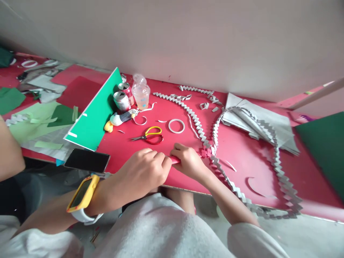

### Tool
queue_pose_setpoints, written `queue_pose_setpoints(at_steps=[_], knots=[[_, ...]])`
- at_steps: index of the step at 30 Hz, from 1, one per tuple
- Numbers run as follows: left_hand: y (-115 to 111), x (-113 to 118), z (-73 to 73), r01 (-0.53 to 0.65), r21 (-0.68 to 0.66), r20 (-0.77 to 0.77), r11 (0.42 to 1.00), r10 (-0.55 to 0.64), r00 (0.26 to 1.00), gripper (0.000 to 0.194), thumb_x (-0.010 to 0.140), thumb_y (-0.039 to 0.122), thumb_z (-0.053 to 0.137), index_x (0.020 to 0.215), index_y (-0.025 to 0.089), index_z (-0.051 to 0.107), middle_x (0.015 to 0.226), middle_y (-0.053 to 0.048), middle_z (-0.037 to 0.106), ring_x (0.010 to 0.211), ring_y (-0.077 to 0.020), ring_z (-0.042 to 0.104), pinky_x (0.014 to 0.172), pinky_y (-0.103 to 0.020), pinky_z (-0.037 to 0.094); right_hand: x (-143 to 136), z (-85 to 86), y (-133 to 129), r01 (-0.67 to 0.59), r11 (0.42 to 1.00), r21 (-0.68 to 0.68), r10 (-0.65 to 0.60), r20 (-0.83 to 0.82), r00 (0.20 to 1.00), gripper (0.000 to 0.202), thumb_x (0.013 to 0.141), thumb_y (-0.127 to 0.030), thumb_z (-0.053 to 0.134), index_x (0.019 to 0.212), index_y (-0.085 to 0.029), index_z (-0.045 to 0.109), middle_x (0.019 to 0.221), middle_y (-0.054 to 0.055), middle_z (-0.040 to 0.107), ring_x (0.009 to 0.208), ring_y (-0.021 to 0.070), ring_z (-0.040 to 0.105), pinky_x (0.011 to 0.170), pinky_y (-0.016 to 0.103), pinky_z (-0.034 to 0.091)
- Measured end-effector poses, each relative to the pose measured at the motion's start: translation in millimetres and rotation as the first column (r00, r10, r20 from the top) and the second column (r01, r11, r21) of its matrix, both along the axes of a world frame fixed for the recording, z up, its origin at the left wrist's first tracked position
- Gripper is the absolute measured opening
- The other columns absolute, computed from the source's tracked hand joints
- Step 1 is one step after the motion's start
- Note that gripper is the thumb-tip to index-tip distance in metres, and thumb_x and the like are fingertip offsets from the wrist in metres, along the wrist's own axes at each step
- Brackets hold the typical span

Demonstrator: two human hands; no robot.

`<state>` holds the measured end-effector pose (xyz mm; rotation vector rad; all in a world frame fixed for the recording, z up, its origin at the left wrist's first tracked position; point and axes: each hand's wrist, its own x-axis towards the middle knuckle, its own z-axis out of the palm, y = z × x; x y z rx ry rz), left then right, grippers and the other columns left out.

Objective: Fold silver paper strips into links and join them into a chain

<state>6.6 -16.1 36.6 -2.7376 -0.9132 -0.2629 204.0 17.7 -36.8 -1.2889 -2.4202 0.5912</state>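
Note:
My left hand [146, 168] and my right hand [189, 159] meet at the table's front edge, both closed on a narrow red strip [175, 159]. Only a short piece of it shows between my fingers; the rest is hidden. Just beyond my right hand lies a small red folded section [206, 153], joined to a long grey-white zigzag chain of folded strips [276, 157] that loops out to the right. A straighter length of chain [192, 116] runs toward the back. Scissors [149, 137] with yellow and red handles lie ahead of my left hand, beside a white ring [176, 126].
A green upright board [94, 111] divides the red table on the left. Next to it are drink cans [122, 101], a plastic cup [141, 95], and a plush bird [120, 118]. A phone [86, 160] lies front left; stacked papers [242, 116] sit right. Another person's arm [9, 152] enters left.

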Motion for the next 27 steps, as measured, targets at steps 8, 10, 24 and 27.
queue_pose_setpoints(at_steps=[8,10,24,27], knots=[[-13,-19,-2.0,0.003,0.105,0.057,0.994,-0.009,0.998,0.031,0.086,0.004,0.044,0.11,0.008,0.062,0.093,-0.009,0.072,0.072,-0.0178,0.069,0.061,-0.03,0.053,8,3.2,-1,0.046,0.999,-0.007,-0.046,0.008,0.999,0.009,0.076,-0.007,0.059,0.072,-0.014,0.064,0.076,0.001,0.047,0.057,0.0081,0.041,0.053,0.023,0.025],[-19,-16,-2.2,0.003,0.163,0.025,0.987,-0.007,1.0,0.033,0.083,-0.001,0.043,0.108,0.005,0.064,0.089,-0.011,0.073,0.065,-0.0178,0.068,0.057,-0.03,0.053,6,2.4,-1,0.042,0.999,0.01,-0.042,0.04,0.998,0.008,0.075,-0.008,0.059,0.073,-0.014,0.064,0.076,0.002,0.048,0.056,0.0083,0.04,0.052,0.023,0.024],[-16,4,-14.0,0.041,0.3,0.025,0.953,-0.051,0.998,0.027,0.082,-0.002,0.047,0.1,-0.003,0.066,0.084,-0.018,0.073,0.062,-0.0219,0.069,0.054,-0.032,0.056,-3,-3.1,-3,0.04,0.986,0.162,-0.039,-0.01,0.999,0.017,0.084,-0.017,0.056,0.067,-0.014,0.058,0.073,0.001,0.045,0.054,0.0071,0.035,0.049,0.023,0.021],[-12,3,-16.3,0.033,0.242,0.064,0.97,-0.049,0.997,0.023,0.086,0.002,0.048,0.1,0.001,0.066,0.081,-0.014,0.072,0.063,-0.0218,0.069,0.057,-0.034,0.058,-5,-6.0,-1,0.015,0.97,0.241,-0.017,0.006,1.0,0.021,0.087,-0.021,0.056,0.067,-0.014,0.058,0.072,0.001,0.045,0.055,0.0077,0.034,0.048,0.023,0.021]])
